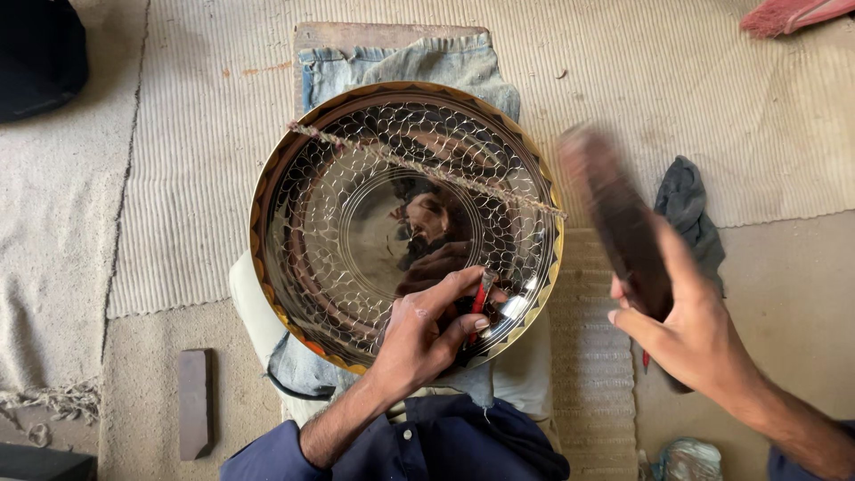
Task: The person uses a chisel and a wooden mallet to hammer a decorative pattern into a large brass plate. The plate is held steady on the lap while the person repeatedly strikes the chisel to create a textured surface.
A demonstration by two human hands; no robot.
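Note:
A large shiny round metal tray (356, 160) with an engraved scale pattern and a golden rim lies on denim cloth over a wooden block. My left hand (423, 334) rests on its near rim and pinches a thin red-handled chisel (481, 298), its tip on the tray. My right hand (690, 325) is raised to the right of the tray and grips a dark wooden mallet (614, 214), which is blurred by motion. A twisted rope (427, 169) stretches across the tray from upper left to right.
The woven mat (623, 80) covers the floor beyond. A grey rag (686, 209) lies right of the tray. A small dark rectangular block (196, 401) sits at lower left. A pink brush (793, 13) is at the top right corner, a dark object (40, 53) at top left.

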